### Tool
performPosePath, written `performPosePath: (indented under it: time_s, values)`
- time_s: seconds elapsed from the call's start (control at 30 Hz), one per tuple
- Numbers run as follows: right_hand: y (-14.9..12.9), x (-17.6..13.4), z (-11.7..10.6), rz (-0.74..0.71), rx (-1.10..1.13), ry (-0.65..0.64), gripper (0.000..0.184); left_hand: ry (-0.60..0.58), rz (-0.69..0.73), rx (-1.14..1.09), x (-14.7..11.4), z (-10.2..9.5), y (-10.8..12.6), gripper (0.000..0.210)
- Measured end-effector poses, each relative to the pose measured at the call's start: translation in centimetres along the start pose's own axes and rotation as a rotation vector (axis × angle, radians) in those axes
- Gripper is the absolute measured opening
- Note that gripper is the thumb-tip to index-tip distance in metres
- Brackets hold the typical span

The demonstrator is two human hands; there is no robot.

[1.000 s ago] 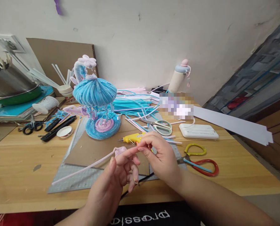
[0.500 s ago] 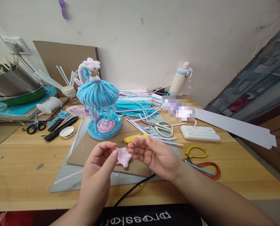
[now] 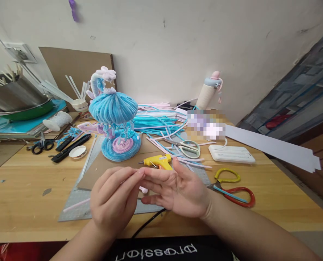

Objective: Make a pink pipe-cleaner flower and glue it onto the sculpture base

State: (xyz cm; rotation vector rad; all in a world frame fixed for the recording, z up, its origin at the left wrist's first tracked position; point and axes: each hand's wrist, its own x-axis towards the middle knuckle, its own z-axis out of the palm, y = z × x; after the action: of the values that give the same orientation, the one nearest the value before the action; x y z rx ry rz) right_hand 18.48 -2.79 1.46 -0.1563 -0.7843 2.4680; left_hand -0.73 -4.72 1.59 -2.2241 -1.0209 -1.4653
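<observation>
My left hand (image 3: 115, 203) is closed, with thumb and fingers pinched together at the tip of my right index finger. Whether anything small sits in that pinch is hidden. My right hand (image 3: 179, 192) has its fingers stretched out and its palm showing. Behind the hands, a small bit of a pale pink fuzzy piece (image 3: 143, 189) shows between the fingers; the rest is covered. Just beyond lies a yellow glue gun (image 3: 158, 161) on the cardboard (image 3: 96, 170). A blue and pink pipe-cleaner jellyfish lamp shape (image 3: 114, 108) stands farther back on a coiled base.
Light green scissors (image 3: 190, 148) and red-yellow scissors (image 3: 241, 190) lie to the right, near a white power strip (image 3: 232, 154). Blue pipe cleaners (image 3: 158, 125) are heaped at the back. Leftward are black scissors (image 3: 42, 145), a spool (image 3: 57, 120) and a paper cup (image 3: 81, 107).
My left fingers have moved right and come together on my right index fingertip. My right hand has lowered and spread, uncovering the glue gun. The pink piece is now mostly hidden.
</observation>
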Motion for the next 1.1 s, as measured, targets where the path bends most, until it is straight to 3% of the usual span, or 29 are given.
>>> performPosePath:
  time_s: [0.07,0.13,0.2,0.37,0.53,0.63,0.77,0.87,1.1]
  values:
    - [0.2,0.0,0.0,-0.001,-0.045,-0.009,0.071,0.063,-0.070,-0.024,-0.2,-0.2,0.1,0.032]
    - [0.6,0.1,-0.2,-0.028,-0.120,0.016,0.070,0.129,-0.263,-0.090,0.0,-0.5,0.6,0.026]
    - [1.1,0.3,-0.4,-0.065,-0.210,0.074,0.067,0.102,-0.412,-0.190,0.3,-0.7,1.3,0.021]
    - [1.8,0.6,-0.3,-0.171,-0.499,0.184,0.052,-0.156,-0.408,-0.434,0.9,-0.7,2.8,0.016]
    - [1.8,0.5,0.4,-0.267,-0.730,0.255,0.037,-0.169,-0.427,-0.467,0.3,-0.1,3.1,0.018]
    - [2.1,0.7,0.3,-0.251,-0.663,0.232,0.040,-0.129,-0.505,-0.459,0.1,-0.3,3.1,0.017]
    - [2.5,0.8,-0.5,-0.195,-0.490,0.196,0.063,-0.053,-0.564,-0.591,0.7,-0.9,3.1,0.014]
    - [2.6,0.6,-1.2,-0.236,-0.513,0.203,0.072,-0.180,-0.544,-0.722,1.1,-1.1,3.1,0.006]
    - [2.3,0.2,-1.1,-0.255,-0.523,0.202,0.073,-0.390,-0.703,-0.949,0.9,-0.8,3.3,0.012]
